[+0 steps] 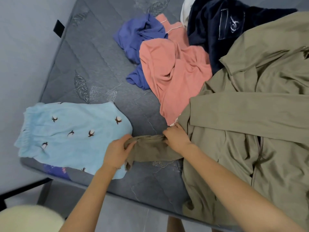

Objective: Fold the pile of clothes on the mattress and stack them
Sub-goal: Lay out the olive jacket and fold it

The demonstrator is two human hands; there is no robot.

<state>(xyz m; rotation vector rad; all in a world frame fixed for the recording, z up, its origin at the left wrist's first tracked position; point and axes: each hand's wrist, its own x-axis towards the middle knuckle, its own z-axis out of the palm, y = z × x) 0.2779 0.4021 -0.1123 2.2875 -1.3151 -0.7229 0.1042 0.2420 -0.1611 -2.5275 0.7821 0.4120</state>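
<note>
Olive jacket (250,114) lies spread over the right half of the mattress (93,56), its near edge hanging off.

Both hands are clamped on its sleeve (150,149). The left hand (117,152) pinches the cuff end and the right hand (178,139) bunches cloth nearer the body. They are close but apart.

Step in hand, I judge: pulling the sleeve straight. Next it needs laying flat across the jacket's body.

Pale shorts (71,131) lie folded at left, likely the start of the stack. Pink top (175,77), blue piece (137,34) and navy one (214,30) are heaped beyond, unfolded.
</note>
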